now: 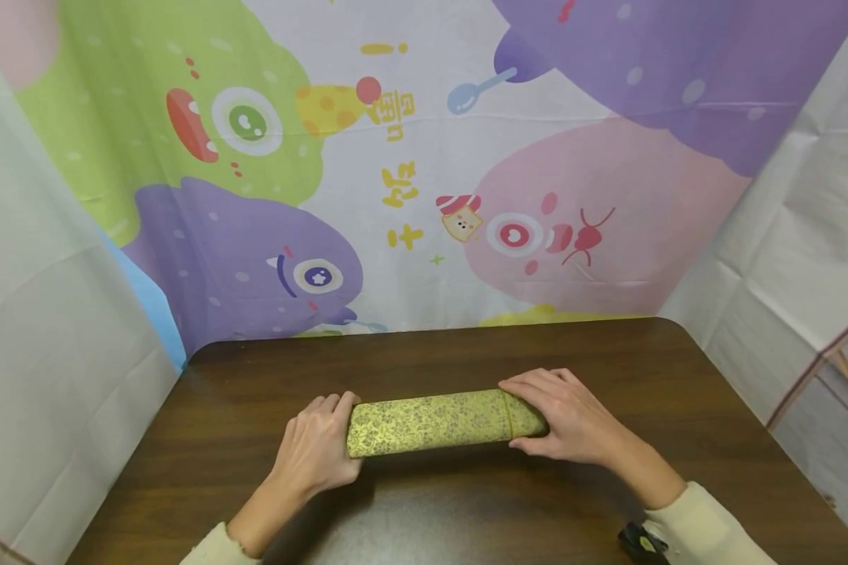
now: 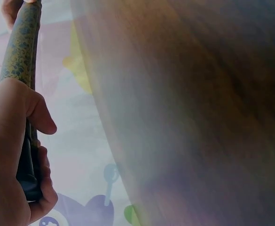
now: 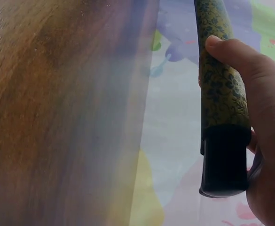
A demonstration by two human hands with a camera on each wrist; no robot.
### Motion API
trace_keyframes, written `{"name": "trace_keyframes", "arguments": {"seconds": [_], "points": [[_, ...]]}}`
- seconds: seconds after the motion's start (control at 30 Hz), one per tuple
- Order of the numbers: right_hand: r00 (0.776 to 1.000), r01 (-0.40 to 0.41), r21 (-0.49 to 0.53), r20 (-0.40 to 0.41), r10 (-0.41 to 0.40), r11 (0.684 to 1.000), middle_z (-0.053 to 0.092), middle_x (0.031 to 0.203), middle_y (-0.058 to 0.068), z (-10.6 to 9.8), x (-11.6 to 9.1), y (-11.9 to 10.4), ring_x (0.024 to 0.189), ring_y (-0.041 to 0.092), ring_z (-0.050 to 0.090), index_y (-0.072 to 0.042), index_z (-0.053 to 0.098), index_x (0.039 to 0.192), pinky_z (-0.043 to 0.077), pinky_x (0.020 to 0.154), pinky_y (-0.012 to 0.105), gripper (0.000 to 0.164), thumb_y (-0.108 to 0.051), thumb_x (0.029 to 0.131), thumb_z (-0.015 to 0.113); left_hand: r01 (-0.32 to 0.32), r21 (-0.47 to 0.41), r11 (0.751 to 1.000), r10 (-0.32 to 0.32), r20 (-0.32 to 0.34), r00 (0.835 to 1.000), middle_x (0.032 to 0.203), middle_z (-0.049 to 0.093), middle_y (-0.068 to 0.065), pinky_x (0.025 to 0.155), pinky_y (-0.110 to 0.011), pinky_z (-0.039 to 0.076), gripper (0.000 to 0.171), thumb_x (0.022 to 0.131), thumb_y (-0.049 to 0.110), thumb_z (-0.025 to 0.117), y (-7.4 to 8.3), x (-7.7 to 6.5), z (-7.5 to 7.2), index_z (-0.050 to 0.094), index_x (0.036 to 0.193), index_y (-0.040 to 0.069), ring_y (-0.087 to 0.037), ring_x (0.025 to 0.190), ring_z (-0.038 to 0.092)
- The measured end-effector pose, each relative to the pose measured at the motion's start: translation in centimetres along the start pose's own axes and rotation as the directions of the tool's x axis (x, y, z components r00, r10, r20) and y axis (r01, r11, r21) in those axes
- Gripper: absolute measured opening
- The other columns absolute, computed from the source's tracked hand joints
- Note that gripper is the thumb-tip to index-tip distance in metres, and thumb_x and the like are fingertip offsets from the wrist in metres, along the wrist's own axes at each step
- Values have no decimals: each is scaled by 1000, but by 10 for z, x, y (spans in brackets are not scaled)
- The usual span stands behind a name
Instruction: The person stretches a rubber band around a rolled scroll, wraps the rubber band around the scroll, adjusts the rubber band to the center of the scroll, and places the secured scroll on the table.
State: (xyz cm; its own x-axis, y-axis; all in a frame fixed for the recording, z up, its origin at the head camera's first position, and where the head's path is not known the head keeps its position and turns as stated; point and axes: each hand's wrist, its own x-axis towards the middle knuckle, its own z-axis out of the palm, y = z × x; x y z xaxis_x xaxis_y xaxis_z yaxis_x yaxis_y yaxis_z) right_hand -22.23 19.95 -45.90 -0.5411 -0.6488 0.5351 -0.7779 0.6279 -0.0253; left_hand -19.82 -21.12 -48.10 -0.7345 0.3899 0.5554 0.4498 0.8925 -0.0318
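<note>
A long, narrow case [image 1: 431, 424] with a gold floral pattern is held level above the table, with a seam line near its right end. My left hand [image 1: 318, 443] grips its left end, and my right hand [image 1: 568, 416] holds the other end. In the left wrist view, the left hand [image 2: 15, 136] curls around the case [image 2: 20, 47], whose near end is black. The right wrist view has the right thumb lying on the patterned side of the case [image 3: 224, 89], next to another black end. The contents cannot be seen.
Beneath the case is a dark brown wooden table [image 1: 438, 510] with rounded back corners. A cartoon-printed curtain [image 1: 410, 259] hangs behind it, and pale cloth [image 1: 35, 314] hangs at both sides. A small black device [image 1: 643, 541] sits at the right sleeve.
</note>
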Motion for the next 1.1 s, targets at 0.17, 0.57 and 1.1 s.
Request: {"name": "trace_keyframes", "arguments": {"seconds": [0.17,0.57,1.1], "points": [[1000,13,-8,-17,-14,1000,79,133,1,2,2,-2,120,20,75,-11,74,141,58,95,48,84,-46,70,102,-11,1,1000,11,-9,1000,80,65,0,49,-33,49,68,48,21,87,-1,0,1,67,113,10,-20,67,57],[998,56,2,2,-56,998,79,136,1,6,8,-9,121,20,76,-9,73,143,58,96,49,82,-42,74,102,-24,5,1000,24,-4,1000,83,69,-1,49,-33,49,68,49,22,88,5,4,2,68,113,11,-21,69,60],[1000,18,9,12,-18,1000,79,136,-1,4,2,-6,122,20,75,-11,73,143,59,96,50,77,-41,76,100,5,5,1000,-5,12,1000,83,70,-2,51,-37,53,68,49,22,88,-1,-2,1,68,113,11,-24,70,62]]}}
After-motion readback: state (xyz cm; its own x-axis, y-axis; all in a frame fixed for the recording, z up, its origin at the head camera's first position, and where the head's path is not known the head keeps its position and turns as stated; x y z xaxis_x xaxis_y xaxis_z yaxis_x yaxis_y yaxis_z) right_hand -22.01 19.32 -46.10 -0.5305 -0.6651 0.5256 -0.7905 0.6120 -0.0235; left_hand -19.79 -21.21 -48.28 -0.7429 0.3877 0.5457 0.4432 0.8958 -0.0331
